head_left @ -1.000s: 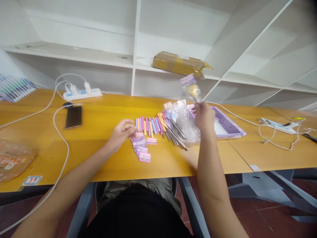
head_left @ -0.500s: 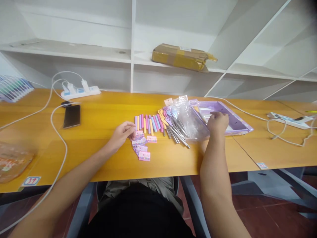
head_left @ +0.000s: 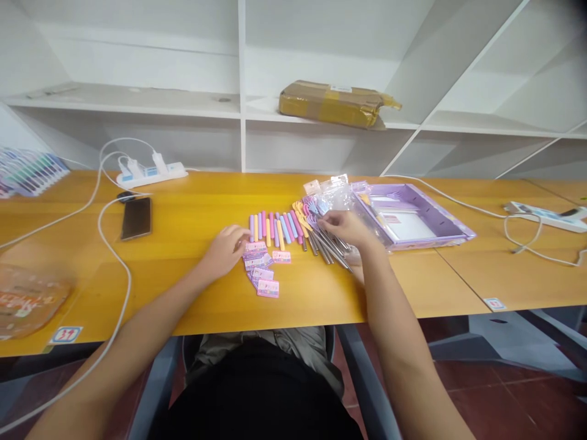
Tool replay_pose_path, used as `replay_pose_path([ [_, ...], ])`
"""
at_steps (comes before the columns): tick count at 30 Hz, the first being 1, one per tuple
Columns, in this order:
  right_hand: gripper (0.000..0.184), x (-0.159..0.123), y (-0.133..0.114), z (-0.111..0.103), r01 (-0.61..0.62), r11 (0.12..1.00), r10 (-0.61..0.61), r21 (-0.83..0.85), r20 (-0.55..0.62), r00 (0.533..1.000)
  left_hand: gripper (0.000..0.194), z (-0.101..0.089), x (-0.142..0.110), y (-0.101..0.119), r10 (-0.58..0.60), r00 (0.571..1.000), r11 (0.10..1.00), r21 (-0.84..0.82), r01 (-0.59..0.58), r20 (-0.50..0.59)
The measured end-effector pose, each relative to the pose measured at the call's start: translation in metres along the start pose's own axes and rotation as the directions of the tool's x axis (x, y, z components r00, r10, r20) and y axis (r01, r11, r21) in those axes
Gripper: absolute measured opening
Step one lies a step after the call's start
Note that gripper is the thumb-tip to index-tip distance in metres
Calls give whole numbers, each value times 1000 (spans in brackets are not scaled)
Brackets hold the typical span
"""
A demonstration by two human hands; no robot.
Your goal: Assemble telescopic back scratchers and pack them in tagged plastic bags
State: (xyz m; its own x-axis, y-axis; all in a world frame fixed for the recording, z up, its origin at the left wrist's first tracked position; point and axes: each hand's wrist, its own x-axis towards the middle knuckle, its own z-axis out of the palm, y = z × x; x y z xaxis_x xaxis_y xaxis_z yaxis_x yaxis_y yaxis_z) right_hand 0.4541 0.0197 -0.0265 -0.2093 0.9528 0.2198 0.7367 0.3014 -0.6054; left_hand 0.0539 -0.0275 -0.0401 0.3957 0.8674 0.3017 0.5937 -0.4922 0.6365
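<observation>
Silver sticks (head_left: 324, 248) with curvy yellow, pink, purple and blue tops (head_left: 300, 211) lie in a messy pile on the yellow table (head_left: 202, 311), beside a row of fat, bright sticks (head_left: 268, 232). The right hand (head_left: 346, 227) bends its fingers over the pile, and the left hand (head_left: 226, 248) curls loosely next to small pink and purple cards (head_left: 259, 263); I can't tell if either one grips anything.

Worn here are a plain black cloth top (head_left: 261, 397) and wrinkled grey-green fabric trousers (head_left: 308, 347); the forearms (head_left: 153, 315) and hands (head_left: 224, 252) are bare.
</observation>
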Motion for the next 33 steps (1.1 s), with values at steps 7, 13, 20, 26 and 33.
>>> replay_pose_path([
  [7, 46, 0, -12, 4, -14, 988, 27, -152, 83, 996, 45, 8, 9, -18, 57, 990, 967, 238, -87, 129],
  [13, 40, -1, -7, 0, -77, 977, 86, -201, 36, 996, 46, 8, 12, -20, 32, 995, 964, 260, -56, 95],
  [20, 37, -1, -3, 1, -93, 970, 113, -226, 80, 990, 41, 9, 11, -19, 51, 997, 928, 368, -66, 50],
  [26, 27, -2, -5, 2, -101, 967, 126, -232, 96, 987, 24, 1, 9, -22, -9, 1000, 874, 486, 15, -15],
  [33, 23, 0, -9, 2, -196, 942, 185, -273, -68, 980, 21, -9, 0, -27, -203, 978, 856, 475, 203, -52],
])
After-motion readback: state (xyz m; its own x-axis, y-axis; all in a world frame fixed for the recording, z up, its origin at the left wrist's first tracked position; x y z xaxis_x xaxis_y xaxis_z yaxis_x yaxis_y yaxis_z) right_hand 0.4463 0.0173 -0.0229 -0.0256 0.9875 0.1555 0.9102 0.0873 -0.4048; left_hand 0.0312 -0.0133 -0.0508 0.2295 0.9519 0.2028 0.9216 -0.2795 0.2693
